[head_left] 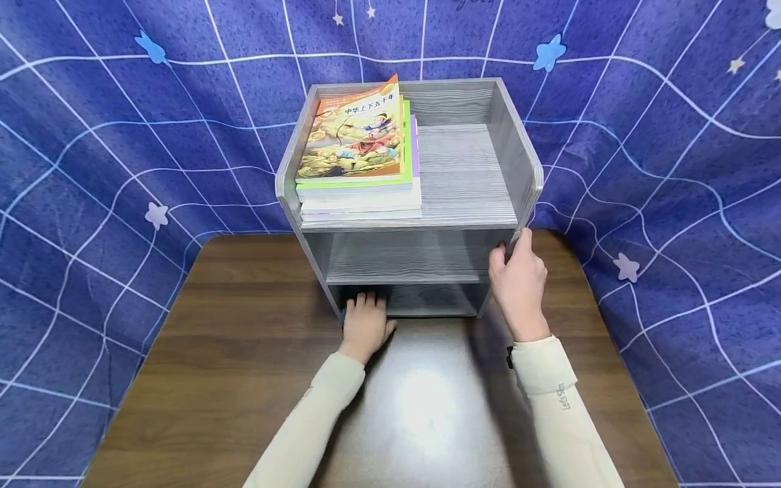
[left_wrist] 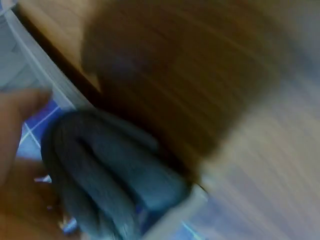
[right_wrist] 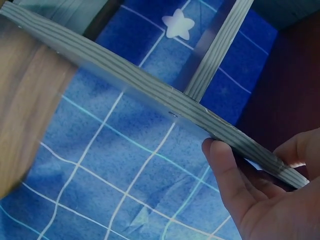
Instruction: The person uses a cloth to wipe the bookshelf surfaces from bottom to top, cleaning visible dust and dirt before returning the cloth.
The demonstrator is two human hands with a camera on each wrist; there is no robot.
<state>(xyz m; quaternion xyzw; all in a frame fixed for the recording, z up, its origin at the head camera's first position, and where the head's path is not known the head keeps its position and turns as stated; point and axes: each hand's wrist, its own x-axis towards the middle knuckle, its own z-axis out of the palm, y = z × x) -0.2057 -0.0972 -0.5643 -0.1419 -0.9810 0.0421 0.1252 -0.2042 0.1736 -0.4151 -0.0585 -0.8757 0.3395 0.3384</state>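
Bare hands (head_left: pixel 520 290) emerge from cream sleeves (head_left: pixel 310 427), the lower-right one with small grey lettering (head_left: pixel 563 396) and a black piece (head_left: pixel 510 357) beside its cuff (head_left: pixel 543 366).

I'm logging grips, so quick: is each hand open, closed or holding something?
Left hand: at the bottom compartment of the grey shelf; open or closed cannot be told.
Right hand: closed, holding the shelf's right side panel.

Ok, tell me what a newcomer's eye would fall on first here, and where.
It would likely land first on the stack of books, topped by a colorful cover, at the left on top of the gray shelf unit. Next come the hands: the right hand grips the unit's right side panel; the left hand is at the lowest compartment's left end. Blue cloth with stars fills the background.
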